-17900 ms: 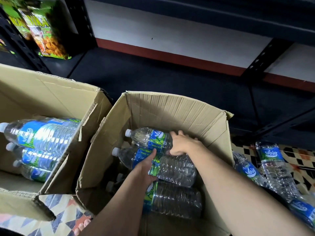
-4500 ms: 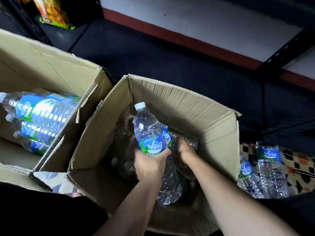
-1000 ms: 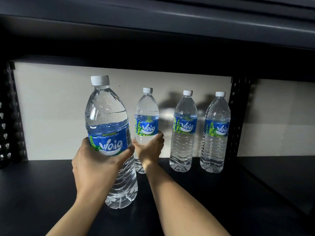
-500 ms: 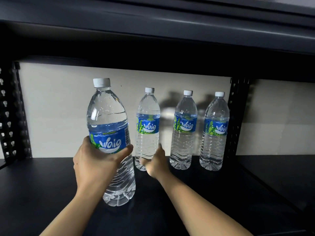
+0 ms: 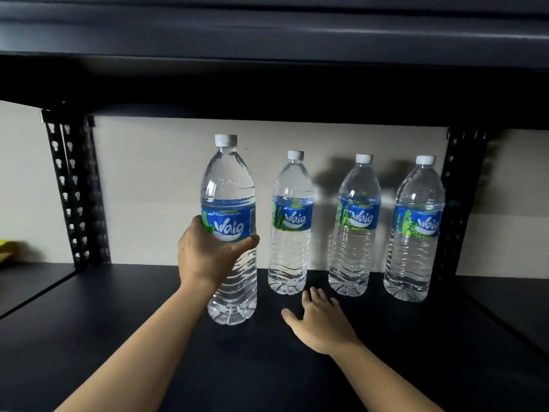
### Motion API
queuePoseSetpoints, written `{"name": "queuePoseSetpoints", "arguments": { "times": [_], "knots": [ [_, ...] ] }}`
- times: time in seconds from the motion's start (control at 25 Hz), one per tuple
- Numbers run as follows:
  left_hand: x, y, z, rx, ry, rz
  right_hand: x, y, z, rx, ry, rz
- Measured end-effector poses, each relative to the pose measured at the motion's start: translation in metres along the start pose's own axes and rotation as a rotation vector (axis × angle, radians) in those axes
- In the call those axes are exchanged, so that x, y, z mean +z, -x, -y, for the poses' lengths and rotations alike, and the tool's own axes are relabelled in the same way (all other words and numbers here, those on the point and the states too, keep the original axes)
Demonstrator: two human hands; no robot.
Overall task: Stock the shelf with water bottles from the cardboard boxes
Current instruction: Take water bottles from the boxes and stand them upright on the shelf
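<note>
My left hand (image 5: pixel 208 257) grips a clear water bottle (image 5: pixel 228 185) with a blue label and white cap, held upright with its base at or just above the dark shelf board (image 5: pixel 118 337). Three matching bottles stand upright in a row along the back: one (image 5: pixel 289 233) just right of the held bottle, a second (image 5: pixel 355 233) and a third (image 5: pixel 416 236) by the right post. My right hand (image 5: pixel 319 319) rests flat on the shelf, fingers spread and empty, in front of the first and second standing bottles. The cardboard boxes are out of view.
Perforated black uprights stand at the back left (image 5: pixel 75 191) and back right (image 5: pixel 459 203). A dark shelf board (image 5: pixel 267 40) runs overhead. A pale wall (image 5: pixel 154 185) backs the shelf. Something yellow (image 5: pixel 6 248) shows at the far left edge.
My right hand has let go of the bottle it set down and pulled back to lie flat on the shelf. My left hand has carried its bottle rightward toward the row.
</note>
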State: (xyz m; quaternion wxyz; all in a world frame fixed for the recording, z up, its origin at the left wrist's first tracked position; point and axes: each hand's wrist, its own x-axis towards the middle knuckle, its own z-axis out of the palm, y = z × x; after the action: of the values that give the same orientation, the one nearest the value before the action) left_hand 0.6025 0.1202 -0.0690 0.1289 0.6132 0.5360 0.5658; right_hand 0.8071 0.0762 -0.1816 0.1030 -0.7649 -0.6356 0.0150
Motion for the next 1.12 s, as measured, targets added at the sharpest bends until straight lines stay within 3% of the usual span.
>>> {"name": "queuePoseSetpoints", "arguments": {
  "times": [0.48,0.72,0.88,1.12],
  "knots": [
    [0.027,-0.018,0.031,-0.039,-0.006,0.004,0.002,-0.001,0.001,0.004,0.01,0.025],
    [0.024,-0.005,0.036,-0.001,0.041,0.101,-0.001,0.0,0.0,0.0,-0.001,0.032],
    [0.035,0.041,0.076,-0.145,-0.005,0.262,-0.003,-0.005,-0.001,0.005,-0.004,0.045],
    [0.048,0.036,0.089,-0.168,-0.01,0.248,-0.002,-0.009,0.0,0.015,0.017,0.069]
  ]
}}
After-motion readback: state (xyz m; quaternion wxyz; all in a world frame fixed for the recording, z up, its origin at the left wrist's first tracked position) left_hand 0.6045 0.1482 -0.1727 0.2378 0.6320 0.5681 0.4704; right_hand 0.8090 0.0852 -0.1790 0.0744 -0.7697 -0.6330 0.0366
